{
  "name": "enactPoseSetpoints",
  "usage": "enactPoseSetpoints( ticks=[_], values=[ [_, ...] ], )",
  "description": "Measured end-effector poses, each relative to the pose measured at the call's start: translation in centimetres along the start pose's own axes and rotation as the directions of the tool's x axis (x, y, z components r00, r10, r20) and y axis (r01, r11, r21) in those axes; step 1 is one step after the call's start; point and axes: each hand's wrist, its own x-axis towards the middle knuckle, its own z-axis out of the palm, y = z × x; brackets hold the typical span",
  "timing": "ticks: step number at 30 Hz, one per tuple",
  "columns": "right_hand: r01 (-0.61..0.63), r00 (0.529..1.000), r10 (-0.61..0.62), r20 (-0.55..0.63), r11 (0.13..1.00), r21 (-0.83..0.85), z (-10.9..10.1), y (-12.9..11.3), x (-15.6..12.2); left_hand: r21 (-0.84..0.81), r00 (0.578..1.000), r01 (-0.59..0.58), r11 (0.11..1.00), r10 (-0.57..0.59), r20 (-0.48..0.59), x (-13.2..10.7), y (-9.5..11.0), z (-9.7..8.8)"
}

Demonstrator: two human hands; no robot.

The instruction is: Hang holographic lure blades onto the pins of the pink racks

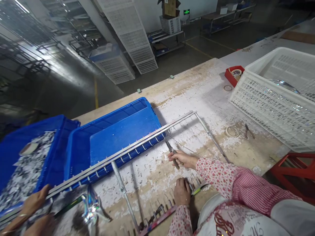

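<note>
My right hand, in a pink floral sleeve, grips dark long-nose pliers by their brown handles. The jaws touch or nearly touch a hook on the long metal rack bar, which carries a row of small hooks. A thin wire-like line runs beside the pliers. My left hand lies lower on the worn table, its fingers curled; whatever may be in them is hidden. Beside it are a yellow-green-handled tool and a red strip with upright pins. Metal legs prop the bar.
A co-worker's hands are at the bar's left end, near shiny metallic pieces. Behind the bar sit a blue tray and a blue bin of scraps. Rightward are a tape roll, small pliers and a white crate.
</note>
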Motion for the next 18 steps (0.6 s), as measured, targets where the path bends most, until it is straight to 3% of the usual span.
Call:
enactPoseSetpoints(
  ticks=[4,6,7,8,10,12,13,15,18],
  values=[
    [0.030,0.998,-0.035,0.052,0.995,0.092,0.6,-0.3,0.2,0.002,1.000,0.016,1.000,-0.016,-0.003,0.0,0.0,0.1],
    [0.062,0.998,-0.062,-0.007,0.997,-0.043,0.6,-0.3,0.2,-0.001,1.000,0.024,1.000,-0.024,-0.002,0.0,0.1,0.1],
    [0.085,0.993,-0.099,-0.062,0.978,-0.193,0.4,-0.4,0.2,-0.002,1.000,0.027,1.000,-0.027,-0.001,0.0,0.2,0.0],
    [0.106,0.979,-0.163,-0.119,0.919,-0.379,0.2,-0.5,0.2,-0.005,1.000,0.029,1.000,-0.029,-0.003,0.0,0.2,0.0],
    [0.116,0.933,-0.324,-0.158,0.685,-0.719,-0.4,-0.7,-0.1,-0.021,0.999,0.038,0.999,-0.038,-0.007,0.1,0.3,-0.1],
    [0.112,0.895,-0.428,-0.123,0.484,-0.868,-1.0,-0.9,-0.5,-0.042,0.999,0.047,0.998,-0.048,-0.009,0.1,0.3,-0.3],
    [0.123,0.895,-0.433,-0.105,0.467,-0.876,-1.2,-0.9,-0.6,-0.049,0.999,0.052,0.997,-0.052,-0.006,0.2,0.3,-0.4],
    [0.147,0.937,-0.338,-0.084,0.604,-0.784,-1.4,-0.6,-0.9,-0.049,0.997,0.071,0.996,-0.071,0.004,0.3,0.3,-0.6],
    [0.092,0.993,-0.116,-0.030,0.899,-0.427,-1.1,0.4,-0.7,-0.050,0.993,0.115,0.992,-0.114,0.016,0.5,0.2,-0.7]
  ],
)
